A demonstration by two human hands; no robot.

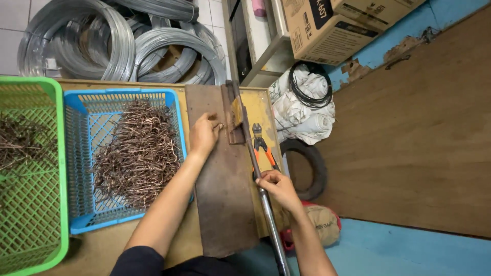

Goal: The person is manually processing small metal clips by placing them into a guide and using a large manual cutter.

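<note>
My left hand rests on a brown metal plate and pinches a small bent wire piece against the rusty jaw of a bench tool. My right hand is closed around the long steel lever handle of that tool. A blue basket to the left of my left arm holds a heap of brown bent wire pieces.
A green basket with a few wire pieces stands at the far left. Orange-handled cutters lie by the lever. Coils of grey wire sit beyond the table. White sacks, a tyre and cardboard boxes stand to the right.
</note>
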